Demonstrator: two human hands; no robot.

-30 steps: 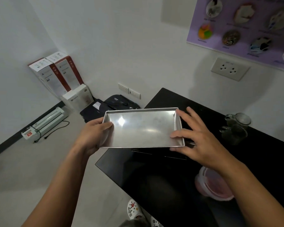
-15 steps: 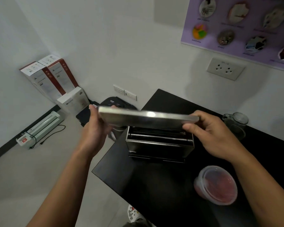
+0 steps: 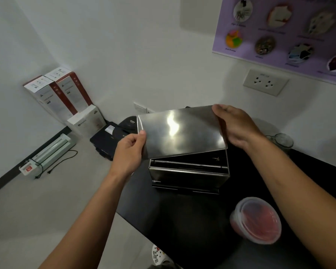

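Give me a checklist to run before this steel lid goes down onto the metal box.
1. left hand pinches the left edge of the lid: ok.
2. right hand holds the lid at its right edge: ok.
3. lid level over the box: not ok, it is tilted, flat face toward the camera.
4. box opening free of obstructions: cannot tell, the lid hides part of it.
5. plastic tub stands apart from the box on the table: ok.
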